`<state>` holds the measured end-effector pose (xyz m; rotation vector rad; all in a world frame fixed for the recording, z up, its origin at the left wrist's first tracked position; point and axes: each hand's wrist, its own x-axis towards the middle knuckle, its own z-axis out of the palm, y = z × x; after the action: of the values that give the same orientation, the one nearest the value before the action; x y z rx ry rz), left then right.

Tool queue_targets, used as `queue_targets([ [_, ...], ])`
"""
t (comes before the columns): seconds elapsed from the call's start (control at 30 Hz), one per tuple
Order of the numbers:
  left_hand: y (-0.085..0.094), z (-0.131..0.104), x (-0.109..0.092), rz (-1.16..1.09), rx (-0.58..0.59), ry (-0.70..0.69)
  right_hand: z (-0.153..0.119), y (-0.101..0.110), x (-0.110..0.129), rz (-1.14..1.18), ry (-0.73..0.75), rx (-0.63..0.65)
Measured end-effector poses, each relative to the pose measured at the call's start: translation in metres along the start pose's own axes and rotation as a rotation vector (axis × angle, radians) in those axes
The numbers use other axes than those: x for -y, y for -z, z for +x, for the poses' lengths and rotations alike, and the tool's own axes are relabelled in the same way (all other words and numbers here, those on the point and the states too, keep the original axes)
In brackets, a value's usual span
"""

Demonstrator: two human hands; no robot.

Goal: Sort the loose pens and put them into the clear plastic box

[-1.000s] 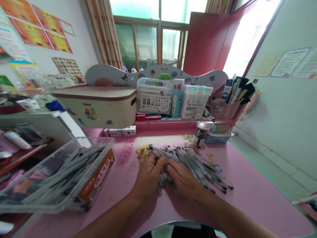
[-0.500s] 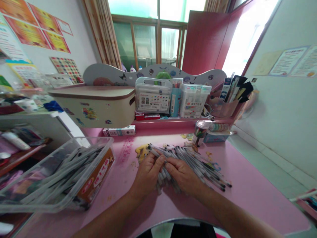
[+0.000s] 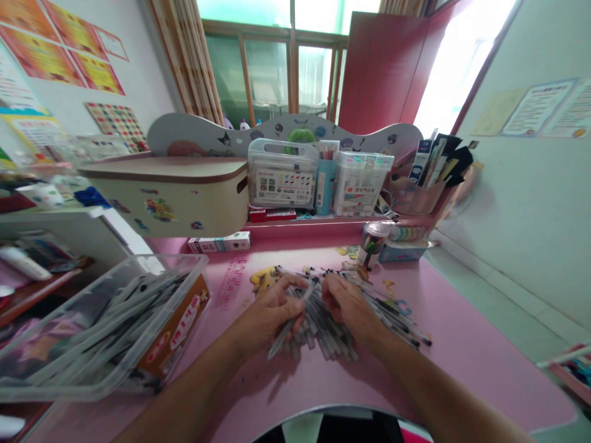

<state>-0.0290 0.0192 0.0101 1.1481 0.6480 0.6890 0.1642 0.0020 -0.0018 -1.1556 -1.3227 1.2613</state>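
Work over the pink desk (image 3: 466,375), which bears the whole load; the clear tub (image 3: 60,392) stands at the left, apart from the hands; the pen heap (image 3: 330,335) lies on the desk, under and between the hands. For good control, let the heap rest on the flat surface rather than lifting it; many loose, round barrels are likely to roll if pushed sideways.

The left hand (image 3: 277,306) pinches a single pen (image 3: 281,340) between thumb and fingers, above the near left edge of the heap; a light grip near mid-barrel should suffice — too hard a squeeze may twist it. The right hand (image 3: 345,303) is over the heap, fingers curled together; whether they pinch anything cannot be told.

Materials, in order of size: the desk top is smooth, with printed figures and a curved near edge; the tub is see-through plastic, rectangular, with a rounded rim; inside it lie more pens (image 3: 115,326), grey and slender; the heap's pens are straight, thin and translucent — several with dark ends.
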Motion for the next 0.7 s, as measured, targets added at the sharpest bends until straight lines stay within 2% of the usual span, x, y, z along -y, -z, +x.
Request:
queue_targets([
  [0.17, -0.002, -0.003, 0.000, -0.139, 0.096, 0.047, -0.001, 0.001, 0.001, -0.066, -0.007, 0.065],
  [0.27, -0.003, -0.002, 0.001, -0.238, 0.087, 0.048, -0.002, -0.001, 0.001, 0.051, -0.050, 0.102],
  [0.4, -0.006, -0.001, 0.001, -0.340, -0.025, -0.074, 0.000, -0.004, -0.002, 0.267, -0.135, 0.085],
  [0.5, -0.006, -0.001, 0.002, -0.183, -0.121, -0.155, 0.001, -0.005, -0.004, 0.367, -0.172, 0.050],
  [0.6, -0.006, 0.003, 0.006, -0.043, -0.266, -0.223, -0.001, -0.006, -0.004, 0.331, -0.124, 0.053],
  [0.7, -0.008, 0.007, 0.009, -0.146, -0.331, -0.224, -0.003, -0.007, -0.003, 0.303, -0.070, 0.060],
])
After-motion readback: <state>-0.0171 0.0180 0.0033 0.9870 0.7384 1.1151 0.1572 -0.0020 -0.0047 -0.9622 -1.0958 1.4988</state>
